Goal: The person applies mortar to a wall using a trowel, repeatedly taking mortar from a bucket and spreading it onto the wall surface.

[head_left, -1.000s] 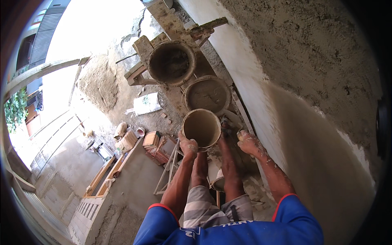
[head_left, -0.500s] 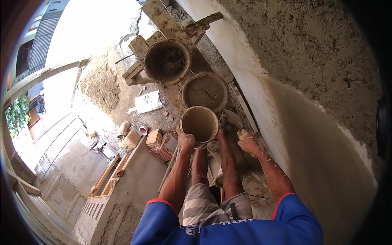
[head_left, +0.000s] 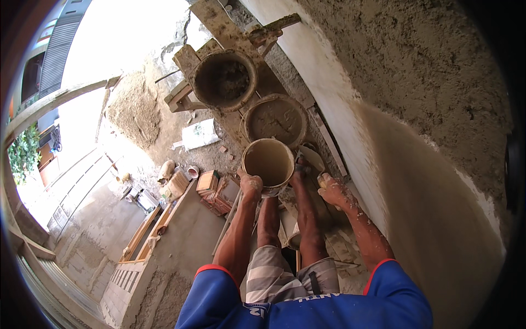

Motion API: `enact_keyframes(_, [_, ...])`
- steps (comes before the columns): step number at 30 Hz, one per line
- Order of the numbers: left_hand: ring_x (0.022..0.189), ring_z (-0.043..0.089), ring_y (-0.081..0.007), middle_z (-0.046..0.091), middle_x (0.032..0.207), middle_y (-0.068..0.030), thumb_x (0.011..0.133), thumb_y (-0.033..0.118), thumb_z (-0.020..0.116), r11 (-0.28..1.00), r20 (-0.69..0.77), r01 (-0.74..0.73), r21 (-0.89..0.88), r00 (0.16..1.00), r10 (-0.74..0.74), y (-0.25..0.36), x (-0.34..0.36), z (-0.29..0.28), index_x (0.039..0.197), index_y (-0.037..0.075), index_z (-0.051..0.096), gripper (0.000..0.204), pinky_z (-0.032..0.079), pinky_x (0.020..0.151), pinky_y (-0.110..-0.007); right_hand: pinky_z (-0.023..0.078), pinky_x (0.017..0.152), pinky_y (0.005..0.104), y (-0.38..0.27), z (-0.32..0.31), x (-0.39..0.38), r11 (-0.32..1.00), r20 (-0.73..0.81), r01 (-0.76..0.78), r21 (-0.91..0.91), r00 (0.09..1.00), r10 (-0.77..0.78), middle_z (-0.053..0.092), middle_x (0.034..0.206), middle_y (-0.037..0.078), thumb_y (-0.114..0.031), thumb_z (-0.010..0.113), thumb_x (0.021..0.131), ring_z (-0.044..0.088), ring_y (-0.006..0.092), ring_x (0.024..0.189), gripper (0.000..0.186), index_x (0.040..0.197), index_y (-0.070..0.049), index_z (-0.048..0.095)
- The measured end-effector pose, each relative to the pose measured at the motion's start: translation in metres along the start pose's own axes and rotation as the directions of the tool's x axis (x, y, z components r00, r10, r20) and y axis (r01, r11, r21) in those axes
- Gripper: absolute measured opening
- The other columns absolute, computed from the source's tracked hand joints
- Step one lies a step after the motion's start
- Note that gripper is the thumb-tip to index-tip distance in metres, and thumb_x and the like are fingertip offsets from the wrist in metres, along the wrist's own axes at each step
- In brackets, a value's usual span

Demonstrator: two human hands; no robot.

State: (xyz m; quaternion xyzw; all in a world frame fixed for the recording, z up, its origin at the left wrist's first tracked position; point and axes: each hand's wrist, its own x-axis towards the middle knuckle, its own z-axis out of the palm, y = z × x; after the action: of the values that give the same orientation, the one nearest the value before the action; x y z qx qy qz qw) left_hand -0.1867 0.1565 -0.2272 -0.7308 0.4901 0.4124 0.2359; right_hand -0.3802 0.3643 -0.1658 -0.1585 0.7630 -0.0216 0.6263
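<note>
left hand gripping one bucket, right hand holding one yellowish lump, two tubs

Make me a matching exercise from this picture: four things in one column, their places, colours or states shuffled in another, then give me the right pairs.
Column one
1. left hand
2. shirt
3. leaves
4. reddish tiles

Column two
A. green, near the picture's left edge
B. stacked
C. holding a bucket
D. mostly blue

Right pairs: 1-C, 2-D, 3-A, 4-B
</note>
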Motion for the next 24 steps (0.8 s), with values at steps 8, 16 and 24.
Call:
enact_keyframes(8, [0.109,0.061,-0.0339,0.056,0.125,-0.0227,0.085,-0.002,0.049,0.996,0.026,0.058,-0.072,0.998,-0.056,-0.011,0.014,0.002,0.131,0.007,0.036,0.048,0.055,0.085,-0.045,0.05,0.091,0.0517,-0.002,0.004,0.001,1.0,-0.009,0.026,-0.007,1.0,-0.026,0.064,0.112,0.031,-0.024,0.068,0.083,0.061,0.0472,0.107,0.058,0.132,-0.001,0.047])
enact_keyframes(16, [0.105,0.065,-0.0416,0.064,0.111,-0.0296,0.087,0.01,0.057,1.0,0.013,-0.004,-0.003,1.0,0.004,-0.007,0.012,0.003,0.137,0.003,0.03,0.057,0.05,0.089,-0.046,0.054,0.082,0.0534,-0.002,0.012,0.005,0.999,-0.037,0.036,0.004,0.999,-0.036,0.065,0.098,0.033,-0.022,0.066,0.084,0.065,0.0479,0.096,0.046,0.117,0.002,0.044])
enact_keyframes(24, [0.109,0.06,-0.0321,0.056,0.121,-0.0213,0.087,-0.001,0.05,0.997,0.054,0.065,0.035,0.996,-0.066,-0.007,0.021,0.013,0.128,0.007,0.035,0.045,0.052,0.09,-0.042,0.054,0.08,0.0532,0.002,0.015,0.018,0.992,-0.143,0.121,-0.021,0.982,-0.123,0.066,0.098,0.032,-0.022,0.069,0.084,0.066,0.047,0.094,0.049,0.117,0.004,0.043])
